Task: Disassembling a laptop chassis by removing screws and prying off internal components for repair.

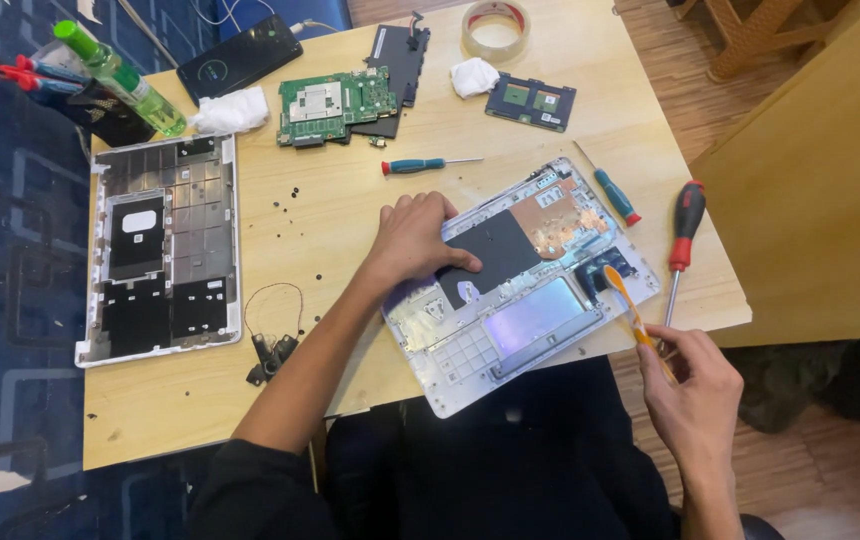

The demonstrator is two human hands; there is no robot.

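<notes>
Left hand [418,236] presses flat on the laptop shell [520,285] overhanging the desk's [350,215] near edge; right hand [695,395] pinches an orange brush [633,315].

Orange toothbrush [633,312], white laptop shell [525,290] (copper patch), green circuit board [337,104], red-handled screwdriver [684,228]

Wooden table [370,215], blue carpet [10,250].

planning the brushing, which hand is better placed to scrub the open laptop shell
Right. The right hand already holds the orange toothbrush, its head at the laptop shell's corner. The left hand lies flat on the shell, steadying it.
</notes>
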